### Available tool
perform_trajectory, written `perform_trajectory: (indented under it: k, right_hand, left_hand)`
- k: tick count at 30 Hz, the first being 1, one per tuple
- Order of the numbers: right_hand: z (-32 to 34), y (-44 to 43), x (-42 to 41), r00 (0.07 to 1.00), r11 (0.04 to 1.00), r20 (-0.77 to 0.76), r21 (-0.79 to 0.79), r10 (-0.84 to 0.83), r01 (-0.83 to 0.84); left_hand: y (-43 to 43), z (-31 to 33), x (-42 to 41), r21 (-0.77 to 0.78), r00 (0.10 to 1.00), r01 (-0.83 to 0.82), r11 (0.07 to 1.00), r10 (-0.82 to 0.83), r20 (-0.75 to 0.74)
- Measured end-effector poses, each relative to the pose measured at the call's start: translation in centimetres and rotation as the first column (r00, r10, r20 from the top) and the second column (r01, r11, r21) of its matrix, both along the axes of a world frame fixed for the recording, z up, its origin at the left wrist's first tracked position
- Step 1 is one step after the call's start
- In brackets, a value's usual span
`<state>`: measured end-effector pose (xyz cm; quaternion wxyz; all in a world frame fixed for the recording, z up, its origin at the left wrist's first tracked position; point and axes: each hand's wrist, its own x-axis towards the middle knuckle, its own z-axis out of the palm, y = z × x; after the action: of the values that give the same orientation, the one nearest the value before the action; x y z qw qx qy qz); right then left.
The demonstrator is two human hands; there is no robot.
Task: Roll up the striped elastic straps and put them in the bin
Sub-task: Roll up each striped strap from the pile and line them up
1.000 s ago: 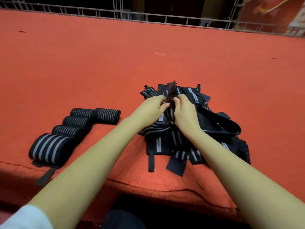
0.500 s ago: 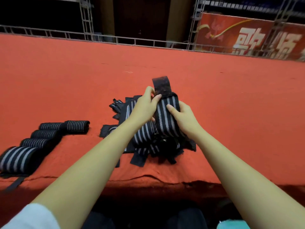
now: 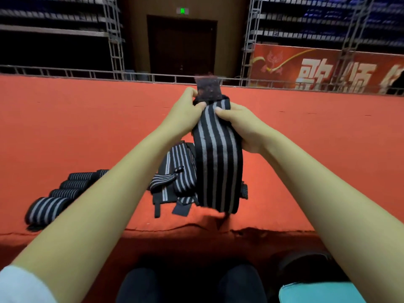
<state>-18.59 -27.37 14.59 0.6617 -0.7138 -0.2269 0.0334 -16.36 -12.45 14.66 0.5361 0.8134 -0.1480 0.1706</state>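
Grips the top end of one striped strap (image 3: 217, 162) in left hand (image 3: 185, 114) and right hand (image 3: 240, 125), above the loose pile (image 3: 177, 178), probably to hang straight for rolling.

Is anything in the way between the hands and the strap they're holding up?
Nothing visible. The left hand and right hand both pinch the strap near its top, above the pile. No bin is in view.
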Motion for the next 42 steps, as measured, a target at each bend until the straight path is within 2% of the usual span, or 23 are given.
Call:
perform_trajectory:
  k: [4,9,11,16,19,22,27,30,34,38,40,42]
  right_hand:
    - [0.0,0.6,-0.9,0.995,0.998,-0.093,0.059,0.031,-0.026]
    - [-3.1,0.1,-0.7,0.969,0.996,-0.246,0.085,0.036,-0.016]
    - [-5.2,-0.2,-0.2,0.956,0.999,-0.293,0.040,-0.015,0.028]
    - [-12.7,-0.4,2.0,0.940,0.975,-0.272,-0.146,-0.205,0.170]
    - [-17.1,-0.4,3.1,0.901,0.958,-0.331,-0.154,-0.281,0.242]
    - [-20.3,0.0,4.1,0.888,0.947,-0.328,-0.135,-0.321,0.292]
    - [-22.6,2.0,5.7,0.914,0.964,-0.305,-0.108,-0.266,0.244]
    - [-22.9,3.9,6.6,0.941,0.971,-0.257,-0.142,-0.222,0.190]
    - [-23.2,6.9,7.2,0.952,0.980,-0.272,-0.174,-0.143,0.098]
    - [-23.2,10.9,7.5,0.989,0.917,-0.097,-0.395,-0.107,0.060]
    - [-23.7,12.0,8.0,0.982,0.847,0.149,-0.503,-0.113,0.174]
    - [-24.5,12.8,8.6,0.905,0.741,0.424,-0.602,-0.021,0.299]
  left_hand:
    - [0.6,1.2,-1.6,0.029,1.000,-0.014,0.999,0.015,-0.017]
    - [0.7,-1.6,-1.4,0.096,0.995,-0.057,0.994,0.064,-0.074]
    - [0.6,-4.0,-0.6,0.142,0.990,-0.062,0.988,0.079,-0.120]
    - [-0.1,-11.7,1.8,0.233,0.952,-0.016,0.972,0.086,-0.295]
    - [-0.2,-15.7,3.1,0.173,0.899,0.008,0.985,0.069,-0.432]
    - [0.1,-18.7,3.9,0.091,0.873,-0.020,0.996,0.061,-0.485]
    - [1.9,-22.1,4.3,0.032,0.927,-0.108,0.994,0.112,-0.358]
    - [3.7,-23.0,4.1,-0.021,0.924,-0.180,0.984,0.162,-0.346]
    - [6.7,-23.5,3.5,-0.131,0.911,-0.300,0.945,0.243,-0.333]
    - [11.2,-24.3,2.7,-0.095,0.854,-0.453,0.886,0.402,-0.330]
    - [13.4,-25.0,2.3,-0.063,0.821,-0.505,0.861,0.457,-0.341]
    - [15.1,-25.8,1.7,-0.033,0.794,-0.532,0.846,0.485,-0.367]
